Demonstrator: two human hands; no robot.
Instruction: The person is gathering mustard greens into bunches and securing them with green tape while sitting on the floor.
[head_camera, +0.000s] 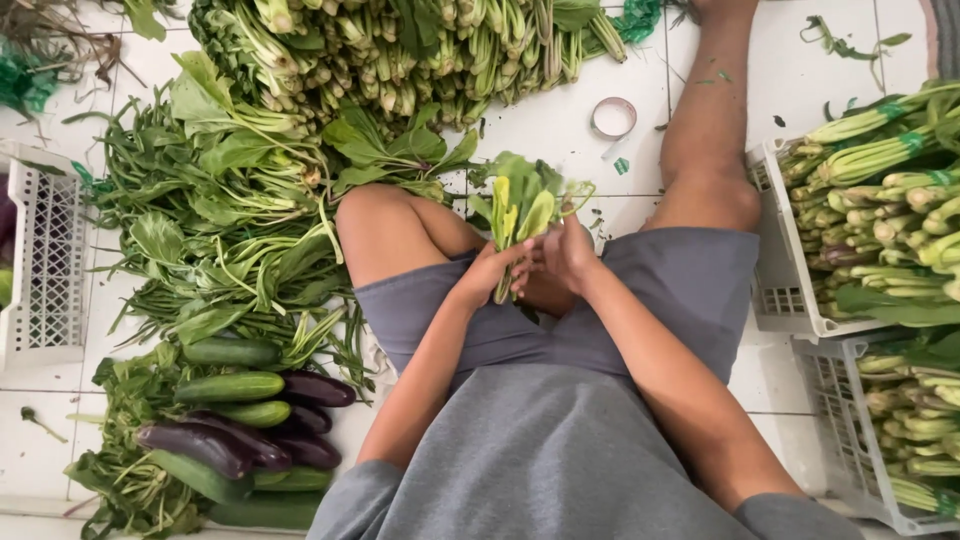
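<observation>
Fingers of left hand (487, 272) and right hand (567, 255) around leafy bunch (522, 205); crates (790, 300) close right.

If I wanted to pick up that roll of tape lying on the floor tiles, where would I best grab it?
Probably from above, pinching across the rim. The tape roll lies flat on the white floor, its open hole facing up, so one finger could go inside the ring and the thumb outside. Nothing touches it. It sits beyond the hands, which both hold a leafy bunch.
</observation>
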